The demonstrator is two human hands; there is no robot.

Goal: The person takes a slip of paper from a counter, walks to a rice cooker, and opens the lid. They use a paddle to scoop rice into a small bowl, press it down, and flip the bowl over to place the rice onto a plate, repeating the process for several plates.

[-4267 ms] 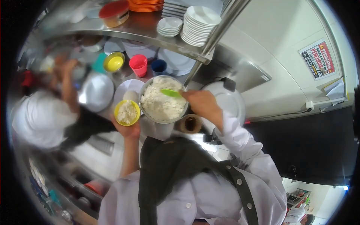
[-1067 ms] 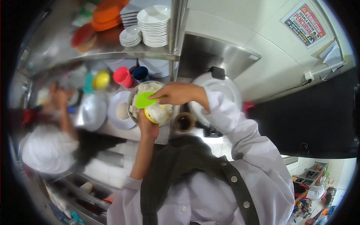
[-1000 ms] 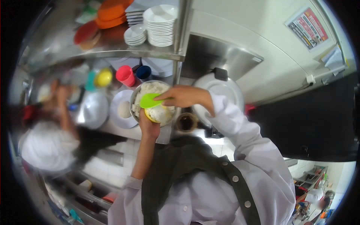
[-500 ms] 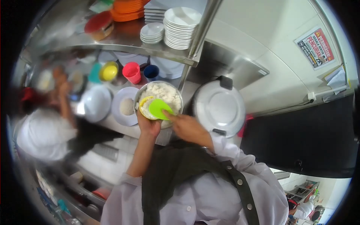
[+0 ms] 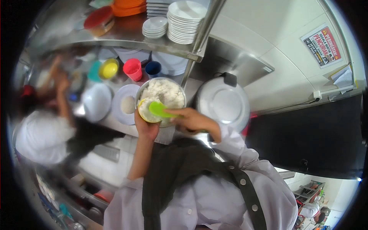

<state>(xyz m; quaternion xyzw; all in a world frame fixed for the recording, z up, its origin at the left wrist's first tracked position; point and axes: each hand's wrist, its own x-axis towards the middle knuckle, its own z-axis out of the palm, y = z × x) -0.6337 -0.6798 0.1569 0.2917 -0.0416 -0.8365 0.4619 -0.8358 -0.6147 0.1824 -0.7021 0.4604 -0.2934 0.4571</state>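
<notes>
My left hand [image 5: 147, 129] grips a small yellow bowl [image 5: 142, 115] filled with white rice. It is held over the near left rim of a large round metal container [image 5: 184, 100] heaped with rice [image 5: 161, 90]. In my right hand [image 5: 194, 122] is a bright green rice paddle [image 5: 158, 110], its blade lying on the rice in the yellow bowl. A pale plate [image 5: 119, 96] with a rounded mound of rice [image 5: 127, 104] sits just left of the metal container.
A lidded pot [image 5: 224, 105] stands to the right. Behind are a pink cup [image 5: 133, 69], a blue cup [image 5: 153, 69] and a yellow container [image 5: 109, 69]. White plates [image 5: 186, 23] are stacked on the shelf above. A co-worker [image 5: 46, 134] works at the left.
The green paddle has turned and its blade now lies lower and flatter on the bowl's rice. More rice shows in the yellow bowl. The view has shifted slightly.
</notes>
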